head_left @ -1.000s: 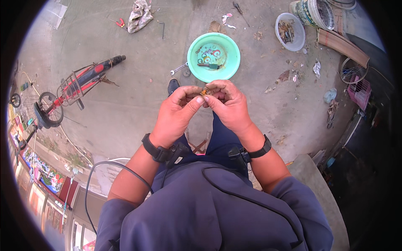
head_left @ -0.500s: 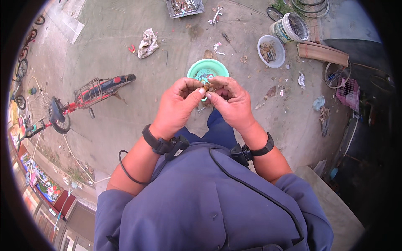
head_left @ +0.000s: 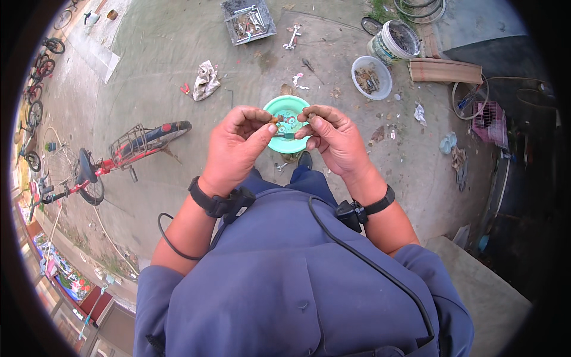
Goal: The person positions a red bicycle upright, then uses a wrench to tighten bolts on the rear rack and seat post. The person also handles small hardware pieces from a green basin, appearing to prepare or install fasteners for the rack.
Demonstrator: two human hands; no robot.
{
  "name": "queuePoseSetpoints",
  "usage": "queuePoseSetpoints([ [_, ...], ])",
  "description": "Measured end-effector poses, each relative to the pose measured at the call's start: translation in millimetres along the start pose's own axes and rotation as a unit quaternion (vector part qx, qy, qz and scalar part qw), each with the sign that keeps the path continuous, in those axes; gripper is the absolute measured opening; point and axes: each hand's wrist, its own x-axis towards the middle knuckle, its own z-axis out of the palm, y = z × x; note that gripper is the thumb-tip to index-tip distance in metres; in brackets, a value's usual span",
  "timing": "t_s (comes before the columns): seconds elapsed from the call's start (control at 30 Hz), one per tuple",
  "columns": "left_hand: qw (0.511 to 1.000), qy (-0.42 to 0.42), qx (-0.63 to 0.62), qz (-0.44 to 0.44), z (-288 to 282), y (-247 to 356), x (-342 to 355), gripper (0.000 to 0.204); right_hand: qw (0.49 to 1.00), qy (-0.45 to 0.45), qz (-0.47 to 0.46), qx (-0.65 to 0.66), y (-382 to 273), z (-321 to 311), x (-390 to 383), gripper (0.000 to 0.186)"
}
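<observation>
My left hand (head_left: 241, 135) is closed in a pinch on a small rusty brown part (head_left: 275, 119), too small to name. Opposite it, my right hand (head_left: 335, 135) pinches another small brownish piece (head_left: 311, 115) between thumb and fingers. A gap separates the two hands. Beneath them a light green basin (head_left: 286, 148) rests on the ground, with several small rings and loose parts lying in it. What looks like a dark green brush (head_left: 288, 135) lies across the basin by my right fingers, partly hidden.
Ahead stand a grey tray of wrenches (head_left: 248, 37), loose wrenches (head_left: 292, 37) and a screwdriver (head_left: 308, 65). A white basin of parts (head_left: 388, 83) and a bucket (head_left: 389, 44) are at far right. A crumpled cloth (head_left: 206, 81) and a red bicycle (head_left: 113, 159) lie left.
My hands, formerly together on a small brown part, have drawn apart, each now pinching a small piece. The view has shifted, showing more of the tray and the green basin.
</observation>
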Motion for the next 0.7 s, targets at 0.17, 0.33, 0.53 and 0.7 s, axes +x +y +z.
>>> queuePoseSetpoints([
  [0.17,1.000,-0.015,0.010,0.022,13,-2,-2,0.021,0.997,-0.027,0.025,0.071,-7,-21,-11,0.031],
  [0.33,0.996,-0.019,0.063,0.056,27,-13,-2,0.020,0.991,-0.018,0.065,0.116,-9,-35,-19,0.033],
  [0.53,0.995,-0.013,0.084,0.051,45,-23,-11,0.020,0.989,-0.017,0.077,0.122,-11,-48,-35,0.031],
  [0.7,0.995,-0.010,0.083,0.046,62,-29,-31,0.019,0.991,-0.009,0.092,0.094,-15,-47,-57,0.029],
])
